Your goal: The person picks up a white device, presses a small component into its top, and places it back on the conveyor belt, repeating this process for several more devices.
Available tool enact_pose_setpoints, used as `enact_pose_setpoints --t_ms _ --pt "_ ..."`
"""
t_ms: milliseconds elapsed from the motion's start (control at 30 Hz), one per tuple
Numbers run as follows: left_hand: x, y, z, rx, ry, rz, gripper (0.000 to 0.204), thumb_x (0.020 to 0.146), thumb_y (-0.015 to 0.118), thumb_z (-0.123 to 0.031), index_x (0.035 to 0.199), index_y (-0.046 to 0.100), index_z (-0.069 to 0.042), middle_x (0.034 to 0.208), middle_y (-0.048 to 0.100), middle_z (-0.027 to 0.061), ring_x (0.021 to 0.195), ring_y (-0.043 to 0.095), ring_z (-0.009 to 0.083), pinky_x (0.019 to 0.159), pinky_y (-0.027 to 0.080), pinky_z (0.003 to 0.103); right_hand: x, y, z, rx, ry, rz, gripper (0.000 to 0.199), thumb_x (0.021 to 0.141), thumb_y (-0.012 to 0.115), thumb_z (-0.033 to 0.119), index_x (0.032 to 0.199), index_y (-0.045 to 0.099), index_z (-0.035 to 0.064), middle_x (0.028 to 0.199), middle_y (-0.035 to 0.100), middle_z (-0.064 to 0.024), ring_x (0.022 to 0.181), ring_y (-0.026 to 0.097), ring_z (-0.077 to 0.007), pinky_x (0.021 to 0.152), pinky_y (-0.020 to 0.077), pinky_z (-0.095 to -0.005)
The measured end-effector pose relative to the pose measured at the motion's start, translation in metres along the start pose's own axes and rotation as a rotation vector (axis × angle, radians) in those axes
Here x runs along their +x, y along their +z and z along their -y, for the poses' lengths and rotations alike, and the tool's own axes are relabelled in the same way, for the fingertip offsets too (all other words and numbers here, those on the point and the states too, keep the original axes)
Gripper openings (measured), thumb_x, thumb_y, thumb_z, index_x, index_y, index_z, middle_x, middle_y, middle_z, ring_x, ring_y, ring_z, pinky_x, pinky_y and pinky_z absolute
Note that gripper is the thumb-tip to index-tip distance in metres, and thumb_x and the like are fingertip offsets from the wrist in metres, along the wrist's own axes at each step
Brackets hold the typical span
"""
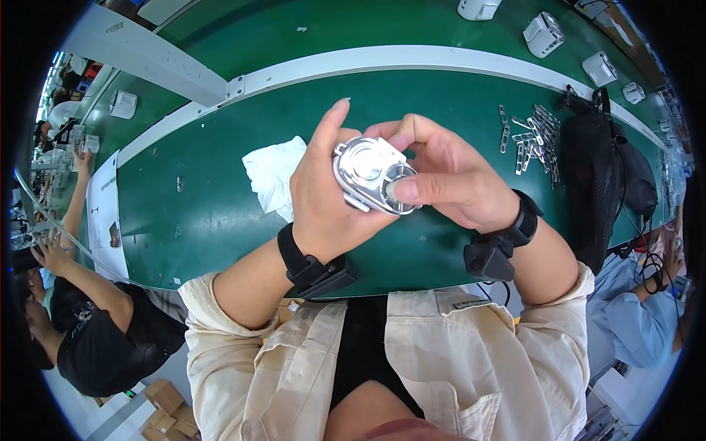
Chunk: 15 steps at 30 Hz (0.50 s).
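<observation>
Silver-coloured device, glossy, with a round dial-like face and a wire-edged ring at its lower right end. Position: held above the desk, near the middle of the view, between both hands.

Left hand: closed around the device's left side and underside; one digit points up, clear of it. Right hand: pinching the device at its right end, thumb on the ring, index finger bent at the upper edge; the other fingers curl behind, their contact partly hidden. Each wrist carries a black strap with a dark block attached.

White cloth, crumpled, lies on the green desk just left of the left hand, partly covered by it. Right of the right hand, well apart: loose pile of metal clips, a few separate at its left edge. Black bag beside the pile, at the right.

Pale rail crosses beyond the cloth. Past it, several white units on a green surface.

Left margin: person in black, arms extended; cartons below. Right margin: person in light blue.
</observation>
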<state>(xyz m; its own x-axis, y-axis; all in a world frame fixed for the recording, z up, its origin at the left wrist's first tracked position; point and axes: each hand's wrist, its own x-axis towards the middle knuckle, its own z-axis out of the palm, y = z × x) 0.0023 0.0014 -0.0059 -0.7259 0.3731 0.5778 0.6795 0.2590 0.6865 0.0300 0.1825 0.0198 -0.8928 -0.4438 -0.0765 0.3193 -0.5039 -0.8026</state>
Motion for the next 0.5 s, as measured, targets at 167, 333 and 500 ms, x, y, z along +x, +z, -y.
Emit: enact_pose_setpoints --t_ms 167,333,500 --pt "0.0001 -0.0002 0.0015 -0.022 -0.039 0.01 0.106 0.057 0.09 -0.026 0.14 0.029 0.001 0.092 0.063 0.0101 0.081 0.066 0.0234 0.07 0.053 0.033 -0.0021 0.0054 -0.0031 -0.064 -0.055 -0.009 0.033 0.082 0.069 0.006 0.109 0.05 0.0073 0.133 0.043 -0.0119 0.119 0.047 -0.0211 0.098 0.0419 -0.034" --pt "-0.0021 -0.0024 0.0039 -0.227 -0.187 0.072 0.113 0.055 0.09 -0.012 0.144 0.021 -0.003 0.108 0.054 0.0089 0.092 0.061 0.018 0.08 0.051 0.029 -0.001 0.01 -0.0053 0.135 0.022 -0.074 0.026 0.087 0.065 0.01 0.108 0.05 0.0067 0.132 0.044 -0.0122 0.119 0.047 -0.0193 0.094 0.0446 -0.0322" --pt "-0.0005 -0.0008 0.0006 -0.128 -0.123 0.082 0.112 0.055 0.089 -0.011 0.144 0.021 -0.003 0.108 0.054 0.0087 0.095 0.061 0.0179 0.082 0.05 0.029 0.002 0.0024 -0.0086 -0.098 -0.079 -0.057 0.022 0.092 0.061 0.019 0.105 0.049 0.0059 0.131 0.046 -0.0126 0.115 0.05 -0.0185 0.091 0.0463 -0.0307"
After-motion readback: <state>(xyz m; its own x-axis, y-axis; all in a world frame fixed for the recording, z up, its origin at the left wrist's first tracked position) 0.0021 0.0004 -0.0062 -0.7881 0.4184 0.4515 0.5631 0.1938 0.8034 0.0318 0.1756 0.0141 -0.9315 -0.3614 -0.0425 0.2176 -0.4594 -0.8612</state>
